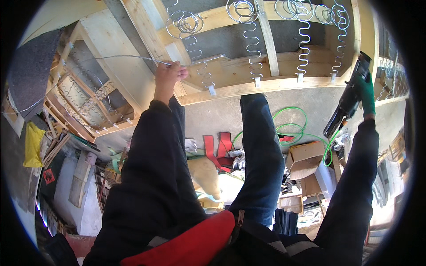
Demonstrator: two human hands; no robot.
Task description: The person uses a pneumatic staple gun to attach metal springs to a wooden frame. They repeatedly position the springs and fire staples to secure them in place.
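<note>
A thin wire (117,56) stretches in from the left, over a wooden frame (266,85), to the left hand (170,76), which is bare, near the frame's near left corner; its grip is pinched, fingers drawn together on the wire. Zigzag springs (304,46) stand in a row beside it, their lower ends in pale clips (300,78) along the near rail, their far ends curled into loops. At the frame's right end, the right hand (367,91), in a green glove, has its grip wrapped around a black gun (349,98), tilted with its lower end toward the floor (213,116). A green hose (305,126) loops below, near the gun; whether they join is unclear. Farther out lie red strips (224,144), a cardboard box (306,155), a second sprung frame (128,125) at left and a yellow bag (33,144).
</note>
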